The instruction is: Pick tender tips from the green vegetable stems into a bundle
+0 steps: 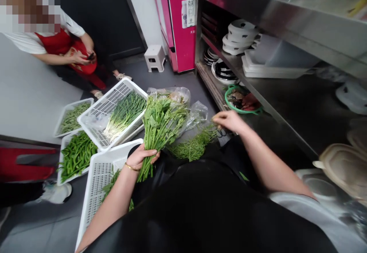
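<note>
My left hand (pixel 143 156), with a bangle at the wrist, is wrapped round the stems of a bunch of leafy greens (pixel 160 121). The leaves point away from me, and the cut stem ends stick out below the fist. My right hand (pixel 228 120) hangs apart from the bunch, to its right, fingers pinched together; whatever they hold, if anything, is too small to name. Below and between the hands lies a pile of thin green sprigs (pixel 192 146) on the floor. A clear plastic bag (pixel 197 113) lies just beyond that pile.
White baskets hold scallions (pixel 126 111), green peppers (pixel 77 153) and green beans (pixel 73 117). Another white basket (pixel 96 172) stands by my left arm. A green colander (pixel 229 102) sits beside a metal shelf (pixel 258 88). A person in a red apron (pixel 65 48) stands near a stool (pixel 155 56).
</note>
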Motion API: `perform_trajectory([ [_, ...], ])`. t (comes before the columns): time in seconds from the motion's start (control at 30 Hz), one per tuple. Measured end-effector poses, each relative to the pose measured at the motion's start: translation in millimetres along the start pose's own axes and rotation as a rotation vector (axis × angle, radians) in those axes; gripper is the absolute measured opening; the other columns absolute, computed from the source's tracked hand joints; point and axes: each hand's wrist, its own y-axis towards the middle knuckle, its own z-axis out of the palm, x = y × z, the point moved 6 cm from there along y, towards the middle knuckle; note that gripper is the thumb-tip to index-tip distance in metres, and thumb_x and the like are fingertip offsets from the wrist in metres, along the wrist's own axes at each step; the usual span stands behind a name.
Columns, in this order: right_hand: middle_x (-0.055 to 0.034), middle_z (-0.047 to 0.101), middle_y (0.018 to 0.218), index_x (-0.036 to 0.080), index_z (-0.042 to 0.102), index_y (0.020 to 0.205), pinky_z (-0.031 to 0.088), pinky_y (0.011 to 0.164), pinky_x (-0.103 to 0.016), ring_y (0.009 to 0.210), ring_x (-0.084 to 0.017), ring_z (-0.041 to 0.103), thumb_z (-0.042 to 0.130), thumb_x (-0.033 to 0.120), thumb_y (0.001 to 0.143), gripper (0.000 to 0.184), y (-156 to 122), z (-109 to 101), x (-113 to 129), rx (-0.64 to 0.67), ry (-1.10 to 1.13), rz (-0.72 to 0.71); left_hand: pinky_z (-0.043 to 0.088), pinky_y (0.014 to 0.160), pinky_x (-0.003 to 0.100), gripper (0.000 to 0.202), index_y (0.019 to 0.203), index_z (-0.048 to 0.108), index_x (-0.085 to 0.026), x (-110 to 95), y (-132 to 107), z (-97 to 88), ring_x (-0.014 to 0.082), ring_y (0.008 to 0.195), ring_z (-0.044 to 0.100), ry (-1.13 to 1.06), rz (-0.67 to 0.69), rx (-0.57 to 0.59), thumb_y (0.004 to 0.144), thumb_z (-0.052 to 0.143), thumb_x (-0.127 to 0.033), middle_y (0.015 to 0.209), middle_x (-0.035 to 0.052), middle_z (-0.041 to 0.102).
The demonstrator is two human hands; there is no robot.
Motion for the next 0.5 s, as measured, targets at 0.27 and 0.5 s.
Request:
perform_trajectory([
  [0.27,-0.0078,0.067,0.086,0.016,0.067,0.084,0.043,0.072,-0.026,0.079,-0.016,0.061,0.049,0.030,0.085,0.022,-7.0,44.0,78.3,0.183,-0.339,-0.183,0.037,0.036,0.019,0.020,0.074,0.059,-0.008,0.8,12.1,20.5,0.0097,0.041,0.051,-0.069,-0.014,0.040,0.065,0.070,-0.022,0.060,0.0056,0.061],
  [0.5,-0.0065,0.065,0.095,0.016,0.057,0.111,0.047,0.073,-0.030,0.084,-0.019,0.061,0.066,0.050,0.066,0.057,-39.8,130.3,97.7,0.404,0.148,-0.066,0.043,0.045,0.021,0.021,0.072,0.062,-0.008,-25.0,62.8,64.0,0.0095,0.045,0.053,-0.158,0.208,-0.181,0.064,0.072,-0.023,0.056,0.0026,0.060],
])
